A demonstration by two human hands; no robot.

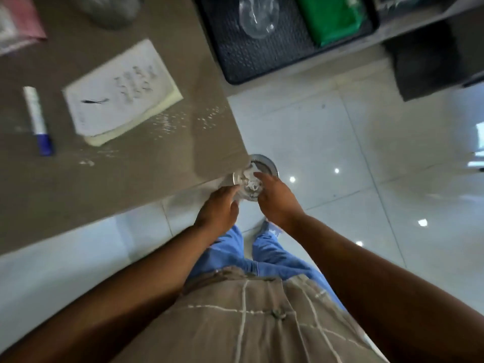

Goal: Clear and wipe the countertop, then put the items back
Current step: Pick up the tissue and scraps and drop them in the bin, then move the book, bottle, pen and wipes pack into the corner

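Observation:
At the near corner of the grey countertop (131,166), both hands meet around a small clear round container (247,186) with white scraps inside. My left hand (220,209) grips its left side just below the counter edge. My right hand (275,199) lies against its right side with fingers stretched over the rim. A shiny metal ring (269,166) shows just behind the container, partly hidden by the counter corner. White crumbs (183,119) are scattered on the counter. A paper-topped notepad (120,90) and a blue-capped marker (38,119) lie further left.
A pink packet (18,24) and a blurred grey object (112,9) sit at the counter's far side. On the glossy tiled floor (353,153), a black crate (248,61) holds clear plastic and a green bag (332,19). A dark box (432,66) stands at the right.

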